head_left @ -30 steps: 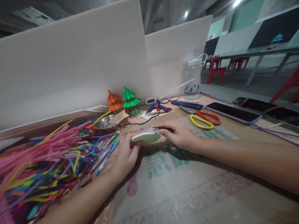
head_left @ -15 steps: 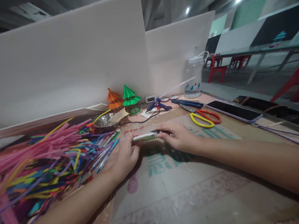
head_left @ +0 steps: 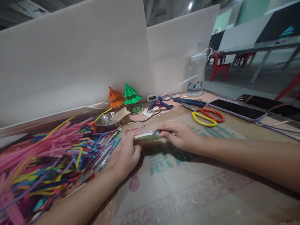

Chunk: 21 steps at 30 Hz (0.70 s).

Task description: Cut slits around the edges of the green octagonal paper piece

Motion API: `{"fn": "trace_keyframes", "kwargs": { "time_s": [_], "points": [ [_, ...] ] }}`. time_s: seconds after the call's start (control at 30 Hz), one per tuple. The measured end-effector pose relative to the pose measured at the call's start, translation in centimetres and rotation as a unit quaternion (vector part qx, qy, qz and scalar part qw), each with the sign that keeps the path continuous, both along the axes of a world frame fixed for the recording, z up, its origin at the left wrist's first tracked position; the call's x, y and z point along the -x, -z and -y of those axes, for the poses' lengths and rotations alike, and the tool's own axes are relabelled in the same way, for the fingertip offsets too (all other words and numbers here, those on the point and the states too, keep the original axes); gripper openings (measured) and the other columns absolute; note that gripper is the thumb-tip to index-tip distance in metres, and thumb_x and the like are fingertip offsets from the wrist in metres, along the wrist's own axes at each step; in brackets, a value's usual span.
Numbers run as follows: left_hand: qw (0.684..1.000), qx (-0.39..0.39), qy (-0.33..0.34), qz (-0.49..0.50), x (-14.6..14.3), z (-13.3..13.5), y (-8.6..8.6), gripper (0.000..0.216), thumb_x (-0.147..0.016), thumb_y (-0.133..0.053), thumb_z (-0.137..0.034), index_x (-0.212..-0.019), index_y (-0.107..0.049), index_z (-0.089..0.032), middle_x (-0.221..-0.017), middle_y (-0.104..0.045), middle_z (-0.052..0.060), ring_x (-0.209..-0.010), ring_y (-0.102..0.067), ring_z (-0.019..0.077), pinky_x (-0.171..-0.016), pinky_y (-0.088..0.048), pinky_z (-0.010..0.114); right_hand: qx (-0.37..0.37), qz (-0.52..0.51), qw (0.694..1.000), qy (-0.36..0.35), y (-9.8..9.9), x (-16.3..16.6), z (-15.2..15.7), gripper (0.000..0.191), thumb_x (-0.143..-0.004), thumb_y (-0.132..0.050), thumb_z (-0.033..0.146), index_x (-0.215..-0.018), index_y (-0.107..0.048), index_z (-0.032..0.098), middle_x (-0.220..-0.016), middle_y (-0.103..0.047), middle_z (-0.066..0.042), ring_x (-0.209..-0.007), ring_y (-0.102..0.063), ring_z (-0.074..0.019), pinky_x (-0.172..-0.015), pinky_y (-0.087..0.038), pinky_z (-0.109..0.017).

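Note:
My left hand (head_left: 125, 153) pinches the near edge of a flat white-and-green disc (head_left: 147, 136), held almost level just above the printed cardboard sheet (head_left: 178, 187). My right hand (head_left: 180, 134) grips a small dark tool at the disc's right edge; I cannot make out what the tool is. Both hands have their fingers closed. A big heap of coloured pipe cleaners and strips (head_left: 44, 156) lies just left of my left hand.
Behind the hands are an orange paper pagoda (head_left: 114, 98), a green paper pagoda (head_left: 131, 98), a metal bowl (head_left: 106, 119), a blue glue gun (head_left: 160, 104), yellow-and-red scissors (head_left: 205, 117), a phone (head_left: 239, 109) and a clear bottle (head_left: 197, 76). White boards (head_left: 77, 59) wall the back.
The disc has tipped from showing its white face to lying nearly edge-on. Both hands stayed in place on it.

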State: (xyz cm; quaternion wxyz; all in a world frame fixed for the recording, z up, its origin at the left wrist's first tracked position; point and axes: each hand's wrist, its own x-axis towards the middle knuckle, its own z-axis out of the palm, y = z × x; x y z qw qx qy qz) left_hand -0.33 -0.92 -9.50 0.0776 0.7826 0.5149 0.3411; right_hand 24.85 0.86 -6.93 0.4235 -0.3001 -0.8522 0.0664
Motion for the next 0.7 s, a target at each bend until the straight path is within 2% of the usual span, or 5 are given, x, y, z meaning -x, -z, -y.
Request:
{"fn": "trace_keyframes", "kwargs": {
  "time_s": [0.33,0.7],
  "points": [
    [1.0,0.0,0.027,0.003,-0.84,0.39,-0.91,0.019,-0.097,-0.046,-0.029,-0.113,-0.054,-0.023,-0.107,-0.067,0.007,-0.105,-0.065,0.0236,-0.094,-0.05,0.04,0.001,-0.01,1.0,-0.003,0.07,-0.05,-0.03,0.024,-0.098,-0.055,0.029,-0.102,-0.075,0.018,-0.089,-0.076,-0.007,-0.082,-0.066,-0.0191,-0.074,-0.048,-0.03],
    [1.0,0.029,0.0,-0.012,-0.1,0.08,-0.29,0.023,-0.098,-0.048,-0.035,-0.117,-0.055,-0.026,-0.107,-0.069,0.006,-0.094,-0.067,0.0228,-0.081,-0.052,0.036,0.032,-0.017,0.999,0.009,0.24,-0.03,-0.16,0.025,-0.098,-0.054,0.031,-0.099,-0.076,0.019,-0.087,-0.075,-0.006,-0.081,-0.066,-0.0181,-0.075,-0.049,-0.03]
  ]
}}
